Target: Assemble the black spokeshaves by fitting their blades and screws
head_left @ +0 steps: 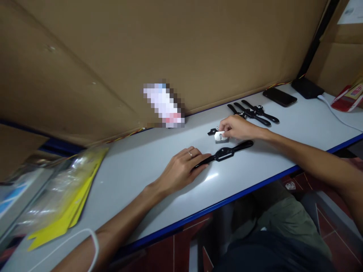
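Observation:
A black spokeshave body (225, 153) with two handles lies on the white tabletop. My left hand (188, 162) is closed around its left handle, a ring on one finger. Behind it, my right hand (236, 127) pinches at a pale, slotted spokeshave blade (219, 136) on top of a small stack. Whether the blade is lifted off the stack I cannot tell. A small black cap plate (212, 132) lies just left of the right fingers. Beyond that hand, several more black spokeshaves (259, 113) lie side by side, partly hidden by it.
A black phone (280, 97) and a dark flat case (307, 88) with a white cable lie at the back right, near a red holder (347, 99). Yellow sheets and clear plastic (76, 196) cover the left end. A cardboard wall (198, 45) rises behind the table.

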